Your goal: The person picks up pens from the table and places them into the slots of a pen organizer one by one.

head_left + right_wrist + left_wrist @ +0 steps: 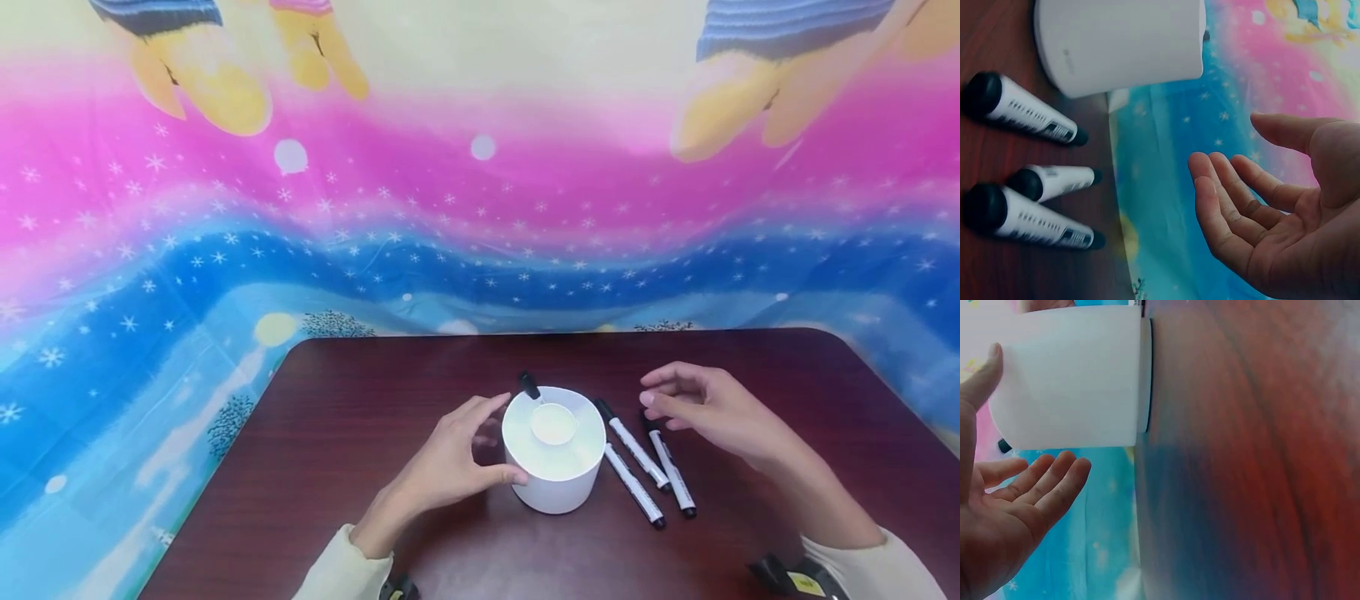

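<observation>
A white round container (555, 492) with a raised disc in the middle of its top stands on the table. A black-capped marker (529, 385) pokes out at its back left rim. My left hand (457, 450) is at the container's left side, thumb against or very near its wall, fingers loosely extended. In the left wrist view those fingers (1063, 481) are apart from the white wall. My right hand (720, 412) hovers relaxed beside three white markers with black ends, a left one (633, 486), a middle one (637, 452) and a right one (672, 471). Nothing is in its fingers.
The dark red-brown wooden table (337, 417) has rounded far corners. Behind it hangs a pink and blue cloth (480, 192) with snowflakes and cartoon figures. Dark wrist devices (798, 577) show near both cream sleeves.
</observation>
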A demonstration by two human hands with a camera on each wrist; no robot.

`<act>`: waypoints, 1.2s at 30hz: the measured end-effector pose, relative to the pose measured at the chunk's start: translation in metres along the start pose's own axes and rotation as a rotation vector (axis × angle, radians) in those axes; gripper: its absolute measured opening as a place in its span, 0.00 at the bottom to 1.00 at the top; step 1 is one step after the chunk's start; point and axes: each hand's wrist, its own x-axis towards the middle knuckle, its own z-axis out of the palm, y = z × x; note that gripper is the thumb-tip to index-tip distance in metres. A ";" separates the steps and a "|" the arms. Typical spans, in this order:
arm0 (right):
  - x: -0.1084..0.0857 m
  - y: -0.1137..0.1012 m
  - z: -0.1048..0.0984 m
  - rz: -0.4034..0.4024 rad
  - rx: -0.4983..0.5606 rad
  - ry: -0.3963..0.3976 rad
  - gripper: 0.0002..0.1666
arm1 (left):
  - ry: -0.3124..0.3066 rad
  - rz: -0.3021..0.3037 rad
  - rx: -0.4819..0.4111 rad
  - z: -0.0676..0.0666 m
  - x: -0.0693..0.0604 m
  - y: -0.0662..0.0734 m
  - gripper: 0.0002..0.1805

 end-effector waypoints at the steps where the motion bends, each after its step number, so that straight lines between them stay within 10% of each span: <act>1: -0.001 0.003 -0.001 0.000 -0.005 0.001 0.25 | -0.004 0.008 0.010 0.001 0.000 0.000 0.54; 36: -0.018 0.053 -0.007 0.155 -0.055 -0.098 0.34 | -0.028 -0.004 -0.023 -0.004 0.001 0.001 0.47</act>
